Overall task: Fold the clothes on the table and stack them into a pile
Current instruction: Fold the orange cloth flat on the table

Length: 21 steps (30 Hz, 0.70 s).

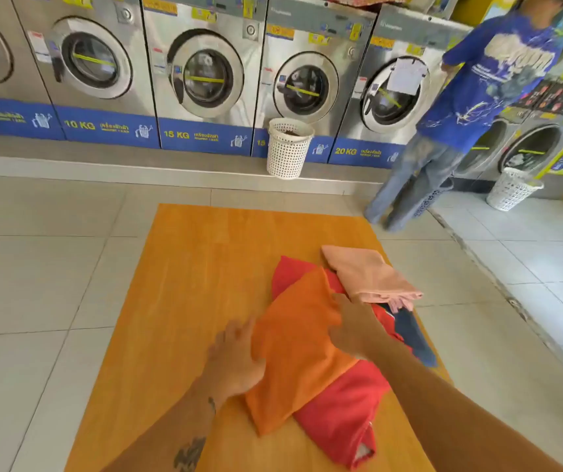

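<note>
- A laundromat: a row of steel washing machines [205,69] fills the top of the frame above a pale tiled floor [45,260], and a wooden table [205,253] runs up from the bottom centre.
- The left hand [235,359] reaches in from the lower left, palm down, fingers spread flat on the left edge of the orange garment [297,345]; its forearm bears dark tattoos.
- The right hand [351,328] comes in from the lower right, its fingers closed, pinching the orange garment's upper right edge.
- The orange garment lies centre-right on the table over a red garment [341,410]; a folded pink garment [368,274] sits just above, with dark blue cloth [413,332] to the right.
- Blue bands on the machines read "10 KG", "15 KG" and "20 KG"; the smaller writing is unreadable.
- A white basket [288,148] stands by the machines; a person in a blue shirt [477,97] stands at the upper right.
</note>
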Available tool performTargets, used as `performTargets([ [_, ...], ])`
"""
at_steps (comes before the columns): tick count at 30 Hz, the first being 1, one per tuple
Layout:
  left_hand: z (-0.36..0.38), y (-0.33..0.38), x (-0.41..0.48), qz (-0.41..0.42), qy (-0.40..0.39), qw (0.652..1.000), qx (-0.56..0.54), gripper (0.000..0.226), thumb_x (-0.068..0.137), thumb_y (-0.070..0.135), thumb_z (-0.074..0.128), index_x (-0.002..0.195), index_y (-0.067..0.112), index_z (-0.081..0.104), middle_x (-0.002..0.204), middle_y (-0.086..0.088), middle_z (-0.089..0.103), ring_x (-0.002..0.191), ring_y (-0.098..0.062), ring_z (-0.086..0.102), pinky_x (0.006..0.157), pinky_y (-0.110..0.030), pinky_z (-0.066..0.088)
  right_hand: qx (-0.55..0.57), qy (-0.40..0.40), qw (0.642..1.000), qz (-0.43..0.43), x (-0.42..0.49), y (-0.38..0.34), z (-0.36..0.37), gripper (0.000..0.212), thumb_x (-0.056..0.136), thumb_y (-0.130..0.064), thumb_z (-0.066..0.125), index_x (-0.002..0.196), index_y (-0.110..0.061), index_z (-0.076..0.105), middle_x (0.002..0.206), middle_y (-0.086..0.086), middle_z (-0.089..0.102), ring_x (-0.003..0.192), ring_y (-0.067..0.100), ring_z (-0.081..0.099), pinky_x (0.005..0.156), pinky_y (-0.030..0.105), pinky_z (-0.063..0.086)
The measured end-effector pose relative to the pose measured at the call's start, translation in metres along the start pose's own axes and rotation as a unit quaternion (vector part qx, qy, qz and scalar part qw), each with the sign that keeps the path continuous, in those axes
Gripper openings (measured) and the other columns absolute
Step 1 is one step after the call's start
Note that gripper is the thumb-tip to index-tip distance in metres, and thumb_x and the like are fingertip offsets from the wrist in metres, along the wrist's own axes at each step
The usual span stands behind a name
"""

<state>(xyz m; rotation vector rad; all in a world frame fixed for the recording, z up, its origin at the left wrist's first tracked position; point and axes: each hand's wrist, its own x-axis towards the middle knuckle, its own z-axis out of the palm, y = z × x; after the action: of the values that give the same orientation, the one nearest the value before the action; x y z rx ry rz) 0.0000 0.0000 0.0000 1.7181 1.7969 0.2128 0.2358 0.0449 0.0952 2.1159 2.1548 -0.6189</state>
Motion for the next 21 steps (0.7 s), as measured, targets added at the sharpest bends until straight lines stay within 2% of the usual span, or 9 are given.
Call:
performTargets([
  [2, 0.000, 0.001, 0.001, 0.000, 0.009, 0.999, 0.047, 0.087, 0.081, 0.058, 0.045, 0.154, 0.035, 0.004, 0.157, -0.002, 0.019, 0.142, -0.028, 0.019, 0.114, -0.048, 0.023, 0.016, 0.034, 0.999, 0.010, 0.000, -0.001, 0.002, 0.081, 0.076, -0.026, 0.058, 0.150, -0.020, 0.025, 0.143, 0.016, 0.036, 0.128, 0.040, 0.042, 0.099, 0.046, 0.045],
  [4, 0.000, 0.002, 0.001, -0.001, 0.016, 0.998, 0.059, 0.086, 0.081, 0.054, 0.047, 0.154, 0.034, 0.005, 0.153, -0.001, 0.023, 0.139, -0.028, 0.022, 0.112, -0.046, 0.023, 0.050, 0.038, 0.998, 0.019, 0.000, -0.002, 0.003, 0.076, 0.076, -0.022, 0.058, 0.145, -0.013, 0.027, 0.137, 0.016, 0.043, 0.120, 0.038, 0.050, 0.093, 0.047, 0.049],
  [6, -0.001, 0.003, 0.002, -0.004, 0.008, 0.999, 0.040, 0.085, 0.082, 0.047, 0.049, 0.154, 0.035, 0.005, 0.150, -0.002, 0.027, 0.136, -0.028, 0.029, 0.111, -0.044, 0.028, 0.072, 0.037, 0.996, 0.031, 0.004, 0.000, 0.000, 0.057, 0.077, -0.023, 0.059, 0.129, -0.009, 0.040, 0.124, 0.014, 0.052, 0.107, 0.034, 0.057, 0.085, 0.047, 0.052],
  [9, -0.004, 0.003, 0.000, -0.007, 0.008, 1.000, -0.007, 0.085, 0.081, 0.034, 0.051, 0.155, 0.036, 0.009, 0.143, -0.003, 0.043, 0.126, -0.027, 0.046, 0.104, -0.040, 0.040, 0.007, 0.058, 0.998, 0.035, 0.005, 0.001, -0.001, 0.031, 0.075, -0.033, 0.060, 0.099, -0.014, 0.055, 0.117, 0.012, 0.051, 0.106, 0.034, 0.051, 0.087, 0.045, 0.049],
  [12, -0.002, 0.007, -0.009, -0.011, 0.023, 0.996, -0.085, 0.082, 0.081, 0.021, 0.051, 0.155, 0.036, 0.017, 0.142, -0.001, 0.050, 0.118, -0.023, 0.056, 0.096, -0.036, 0.048, -0.004, 0.109, 0.994, 0.002, 0.007, 0.005, -0.001, 0.024, 0.070, -0.035, 0.061, 0.087, -0.020, 0.051, 0.108, 0.006, 0.040, 0.103, 0.030, 0.039, 0.085, 0.044, 0.044],
  [15, 0.002, 0.015, -0.018, -0.015, 0.062, 0.987, -0.149, 0.077, 0.084, 0.014, 0.051, 0.154, 0.034, 0.023, 0.148, 0.001, 0.044, 0.130, -0.021, 0.048, 0.103, -0.030, 0.040, 0.074, 0.065, 0.992, -0.077, 0.008, 0.008, -0.005, 0.019, 0.070, -0.024, 0.058, 0.081, -0.022, 0.043, 0.087, -0.001, 0.048, 0.081, 0.023, 0.049, 0.064, 0.039, 0.045],
  [17, 0.006, 0.021, -0.023, -0.014, 0.078, 0.980, -0.185, 0.072, 0.089, 0.013, 0.051, 0.153, 0.035, 0.025, 0.145, 0.001, 0.043, 0.132, -0.019, 0.044, 0.104, -0.028, 0.036, 0.094, 0.046, 0.987, -0.124, 0.009, 0.011, -0.006, 0.024, 0.074, -0.018, 0.055, 0.090, -0.027, 0.040, 0.076, -0.003, 0.051, 0.066, 0.016, 0.051, 0.053, 0.035, 0.042],
  [19, 0.010, 0.028, -0.028, -0.016, 0.102, 0.973, -0.205, 0.066, 0.093, 0.013, 0.051, 0.151, 0.037, 0.028, 0.137, 0.001, 0.046, 0.126, -0.018, 0.047, 0.100, -0.025, 0.034, 0.095, 0.050, 0.980, -0.166, 0.008, 0.013, -0.006, 0.049, 0.078, -0.015, 0.053, 0.120, -0.031, 0.035, 0.071, -0.005, 0.052, 0.061, 0.012, 0.053, 0.049, 0.030, 0.040],
  [21, 0.013, 0.035, -0.033, -0.025, 0.139, 0.962, -0.233, 0.062, 0.095, 0.011, 0.050, 0.149, 0.037, 0.034, 0.134, 0.001, 0.049, 0.121, -0.015, 0.049, 0.100, -0.025, 0.036, 0.099, 0.066, 0.971, -0.206, 0.006, 0.016, -0.005, 0.075, 0.081, -0.013, 0.052, 0.144, -0.037, 0.018, 0.062, -0.008, 0.047, 0.055, 0.008, 0.051, 0.047, 0.026, 0.036],
])
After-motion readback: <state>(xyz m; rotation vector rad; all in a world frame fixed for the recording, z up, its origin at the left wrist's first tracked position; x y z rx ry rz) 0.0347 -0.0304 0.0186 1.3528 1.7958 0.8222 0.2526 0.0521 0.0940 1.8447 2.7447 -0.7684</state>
